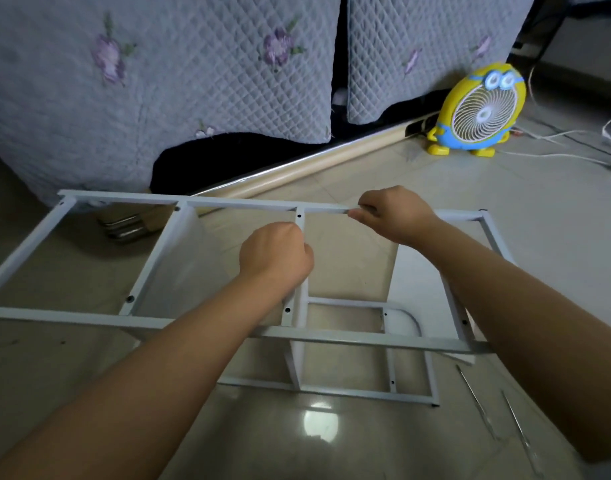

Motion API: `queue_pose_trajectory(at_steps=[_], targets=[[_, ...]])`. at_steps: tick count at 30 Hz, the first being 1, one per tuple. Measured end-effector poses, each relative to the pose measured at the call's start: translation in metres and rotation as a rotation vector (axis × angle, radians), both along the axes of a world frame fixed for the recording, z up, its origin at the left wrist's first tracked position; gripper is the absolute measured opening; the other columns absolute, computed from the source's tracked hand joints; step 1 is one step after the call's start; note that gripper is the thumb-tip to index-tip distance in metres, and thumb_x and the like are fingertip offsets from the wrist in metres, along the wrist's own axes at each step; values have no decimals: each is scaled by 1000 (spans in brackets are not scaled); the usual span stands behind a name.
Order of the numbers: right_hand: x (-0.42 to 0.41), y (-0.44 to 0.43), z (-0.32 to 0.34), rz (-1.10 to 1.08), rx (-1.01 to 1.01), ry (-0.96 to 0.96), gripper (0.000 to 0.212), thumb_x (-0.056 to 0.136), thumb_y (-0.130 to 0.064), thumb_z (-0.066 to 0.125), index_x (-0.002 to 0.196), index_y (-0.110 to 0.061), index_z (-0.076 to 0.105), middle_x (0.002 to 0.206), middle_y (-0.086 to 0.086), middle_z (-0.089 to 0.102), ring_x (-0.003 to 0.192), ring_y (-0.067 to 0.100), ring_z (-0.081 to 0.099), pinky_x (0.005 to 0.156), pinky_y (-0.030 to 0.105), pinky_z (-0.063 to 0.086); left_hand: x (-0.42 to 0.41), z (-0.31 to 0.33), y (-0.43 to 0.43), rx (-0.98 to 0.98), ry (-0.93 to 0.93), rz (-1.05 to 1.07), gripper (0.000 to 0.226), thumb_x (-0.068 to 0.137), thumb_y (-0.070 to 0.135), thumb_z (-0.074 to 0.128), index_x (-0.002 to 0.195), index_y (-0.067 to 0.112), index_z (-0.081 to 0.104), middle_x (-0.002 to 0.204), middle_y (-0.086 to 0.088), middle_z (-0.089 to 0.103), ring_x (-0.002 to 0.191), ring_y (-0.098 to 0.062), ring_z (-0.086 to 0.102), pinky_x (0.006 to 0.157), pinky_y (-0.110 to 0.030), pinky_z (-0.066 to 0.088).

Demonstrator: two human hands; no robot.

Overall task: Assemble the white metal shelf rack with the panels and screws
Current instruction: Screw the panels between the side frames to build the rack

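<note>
Glossy pale floor tiles [331, 445] fill the foreground, with a grey quilted cover [158, 81] stitched with purple flowers hanging behind and a yellow cartoon fan [480, 112] standing at the right by some white cables [556, 136]. On the floor just in front of the cover stands the white metal shelf rack [72, 315], one ladder-like side frame uppermost and level, a second frame [366, 393] lying on the tiles beneath it. White panels [179, 258] stand on edge between the two.

The left grip [276, 252] is a tight fist wrapped round the middle crossbar [299, 223] of the upper frame; whether anything else sits inside the fist is hidden. The right grip [396, 213] is narrow, thumb and fingertips pinching the far rail [245, 203] just right of where that crossbar joins it. Dark screw holes show at the crossbar ends.

Two thin metal rods [477, 403] lie on the tiles at the lower right, apart from the rack.
</note>
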State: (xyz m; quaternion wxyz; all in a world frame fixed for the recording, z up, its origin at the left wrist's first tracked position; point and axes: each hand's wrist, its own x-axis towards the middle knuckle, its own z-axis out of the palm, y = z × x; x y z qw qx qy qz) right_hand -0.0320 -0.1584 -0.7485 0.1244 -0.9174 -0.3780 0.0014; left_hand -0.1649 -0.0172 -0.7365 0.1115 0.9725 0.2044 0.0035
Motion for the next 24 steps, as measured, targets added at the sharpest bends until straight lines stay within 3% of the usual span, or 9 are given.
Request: queue_pose_trajectory(at_steps=[4, 7, 11, 14, 17, 21, 24], targets=[[5, 6, -3, -9, -31, -94, 30, 97, -34, 39, 82, -11, 50, 75, 4, 49, 73, 24, 47, 64, 30, 29, 11, 3, 8, 55, 37, 7, 36, 93, 18, 42, 59, 14, 32, 63, 2, 33, 60, -16, 38, 44, -24, 20], [5, 4, -9, 12, 10, -169, 26, 96, -30, 40, 84, -9, 51, 80, 6, 52, 79, 27, 51, 66, 30, 28, 9, -5, 6, 46, 16, 38, 35, 93, 18, 41, 60, 14, 32, 63, 2, 35, 53, -12, 34, 44, -24, 21], [4, -1, -12, 34, 48, -200, 25, 95, -25, 42, 93, -4, 57, 89, 13, 60, 83, 31, 54, 66, 31, 32, 5, -7, 2, 47, -4, 52, 32, 93, 22, 40, 62, 13, 37, 63, 1, 38, 64, -21, 44, 44, -23, 23], [2, -1, -8, -12, 169, -154, 27, 93, -19, 46, 109, -2, 59, 99, 16, 62, 92, 31, 55, 72, 30, 36, 4, 4, -1, 107, 29, 25, 20, 93, 25, 42, 92, 9, 53, 79, -2, 48, 77, -24, 51, 50, -23, 30], [-5, -22, 4, -40, 316, -167, 31, 90, -18, 48, 109, 2, 61, 99, 19, 63, 93, 33, 56, 75, 29, 37, 5, 12, -11, 263, 17, -81, 44, 93, 37, 44, 124, 6, 41, 120, -11, 46, 109, -29, 48, 72, -35, 40], [-14, -98, 13, -104, 380, -238, 35, 82, -21, 46, 96, 4, 66, 91, 21, 66, 86, 37, 61, 77, 34, 44, 11, 23, -57, 295, -130, -334, 43, 95, 37, 40, 125, 7, 44, 121, -12, 44, 111, -28, 43, 78, -35, 36], [-23, -172, 0, -356, 448, -223, 28, 84, -13, 48, 95, 5, 66, 90, 21, 67, 84, 37, 62, 77, 33, 44, 22, 24, -116, 229, -158, -571, 40, 96, 37, 36, 121, 8, 48, 121, -11, 46, 113, -28, 41, 82, -36, 35]])
